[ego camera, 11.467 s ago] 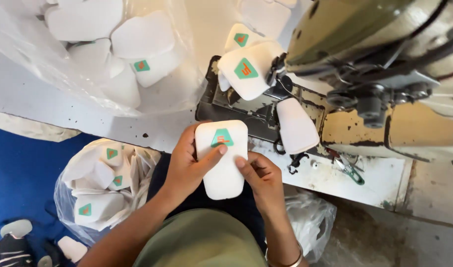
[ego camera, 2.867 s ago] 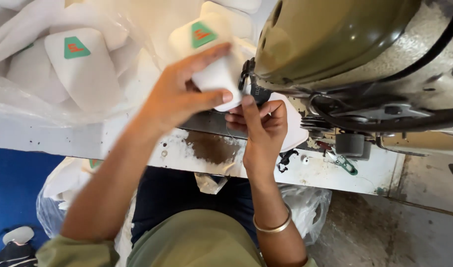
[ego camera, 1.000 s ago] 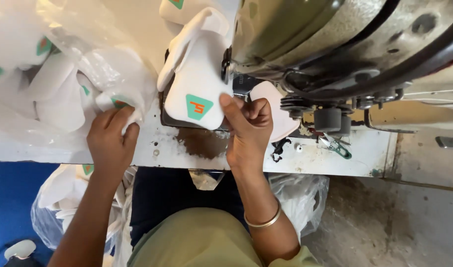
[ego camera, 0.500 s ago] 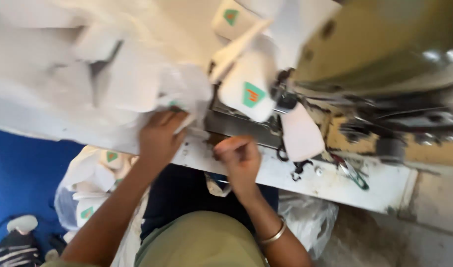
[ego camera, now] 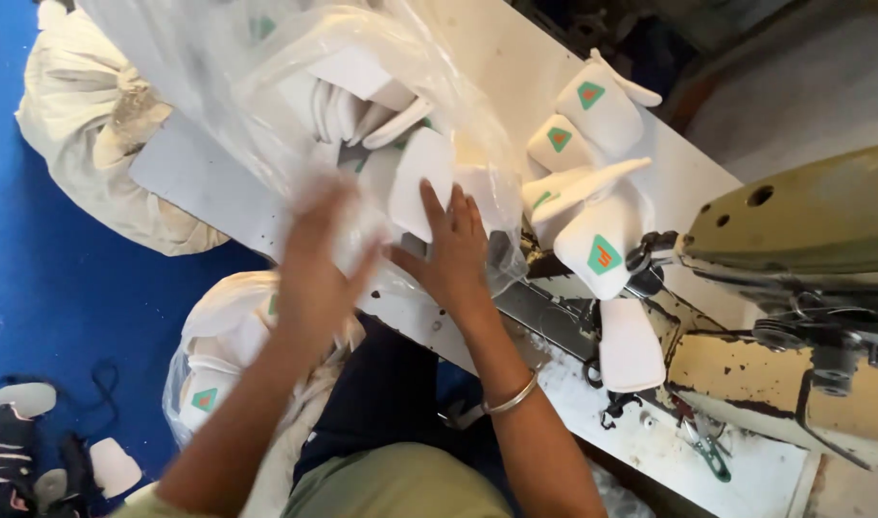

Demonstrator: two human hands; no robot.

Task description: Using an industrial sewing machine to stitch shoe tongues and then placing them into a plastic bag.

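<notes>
Head view, looking down at a sewing bench. The right hand lay flat with its fingers spread wide, pressed against a clear plastic bag full of white padded pieces; it held nothing closed in its grasp. The left hand was blurred by motion just beside it, at the bag's lower edge, and whether it was open or gripping the film could not be told. The bag rested on the white table, to the left of the olive sewing machine. More white pieces with green diamond labels were piled near the machine's needle, and one plain piece lay flat on the bed. A second bag of pieces sat on the blue floor by the person's knee, with a tied cream sack farther off.

The pieces appeared light, soft and foam-like, likely to bend rather than break; a pinch at one edge would probably serve. The film looked thin, slippery and crinkled, so it would likely slide under a flat palm and be better gathered at its mouth.
</notes>
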